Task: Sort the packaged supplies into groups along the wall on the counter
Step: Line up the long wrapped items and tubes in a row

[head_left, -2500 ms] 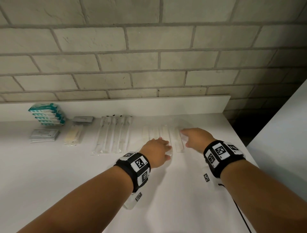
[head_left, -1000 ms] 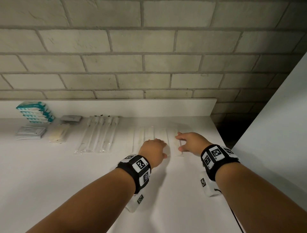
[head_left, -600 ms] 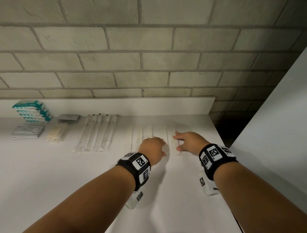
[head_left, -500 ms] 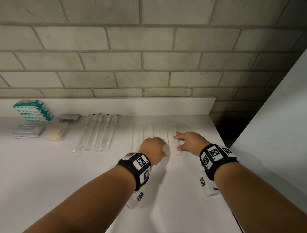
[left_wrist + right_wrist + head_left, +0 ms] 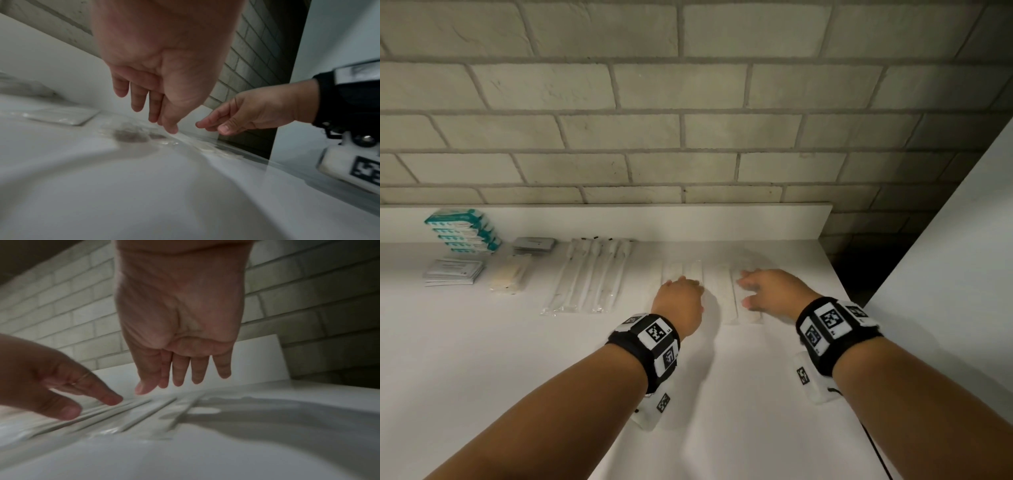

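Note:
A row of thin white stick packets (image 5: 724, 291) lies side by side on the white counter (image 5: 517, 359), near the wall ledge. My left hand (image 5: 681, 291) hovers over the row's left part and my right hand (image 5: 767, 287) over its right end. In the left wrist view the left hand (image 5: 148, 104) hangs with straight fingers and holds nothing, its thumb tip just above or on a packet (image 5: 205, 146). In the right wrist view the right hand (image 5: 180, 378) is likewise empty, fingers straight, a little above the packets (image 5: 144, 415).
Sorted groups line the wall to the left: stacked teal boxes (image 5: 462, 229), a grey packet (image 5: 534, 244), flat white packets (image 5: 453, 272), a cream packet (image 5: 510, 277) and long swab packets (image 5: 589, 277). A white panel (image 5: 945, 257) stands at the right, past the counter's edge.
Both hands have stayed over the row of thin packets with only small shifts. Nothing was picked up or let go.

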